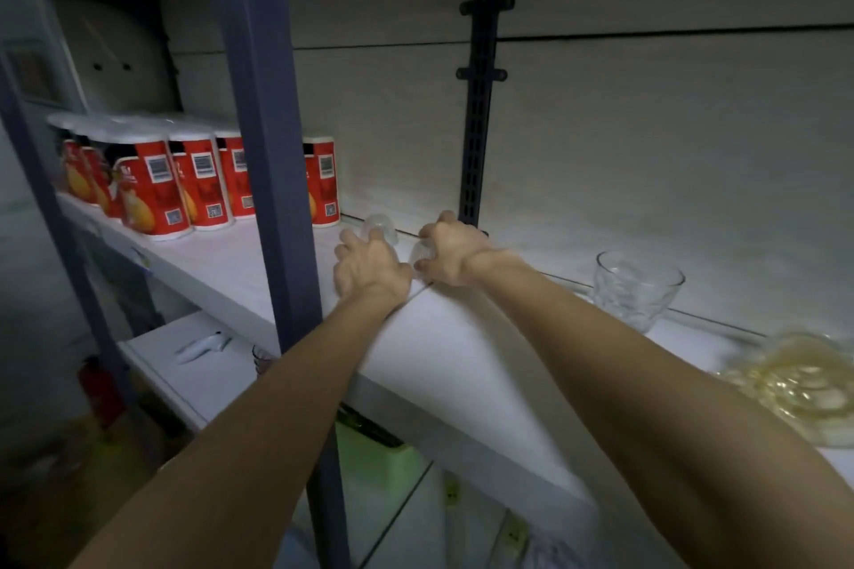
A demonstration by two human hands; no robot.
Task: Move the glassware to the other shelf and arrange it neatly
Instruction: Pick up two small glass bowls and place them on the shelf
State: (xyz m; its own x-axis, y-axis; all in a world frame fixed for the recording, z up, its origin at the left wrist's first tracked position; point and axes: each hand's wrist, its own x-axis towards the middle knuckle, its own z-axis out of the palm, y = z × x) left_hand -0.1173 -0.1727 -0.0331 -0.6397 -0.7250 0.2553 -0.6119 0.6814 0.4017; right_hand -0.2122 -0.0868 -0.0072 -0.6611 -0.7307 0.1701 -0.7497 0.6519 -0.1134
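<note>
— Glass all round, so treat it as brittle and slick. Nearest, at the lower right of the frame, a blurred pile of yellowish moulded glass dishes (pixel 795 388) sits on the white shelf board (pixel 462 337); I'd judge it heavy, to be lifted from beneath with both palms.

— And the clear faceted glass tumbler (pixel 635 289) beyond it, right of centre?

— Upright, standing apart from the dishes. Rigid, thick-walled, probably weighty; wrap the fingers round its wall, not the rim.

— What are the hands doing?

— Further back, mid-frame, the left hand (pixel 369 268) curls over a small clear glass cup (pixel 381 229), seemingly upside down, and the right hand (pixel 450 252) curls round another small clear glass piece (pixel 421 253). Both sit close together by the dark slotted upright (pixel 478 129). Light things, but slippery.

— Farthest?

— Red-and-white snack canisters (pixel 185 185), upper left.
</note>
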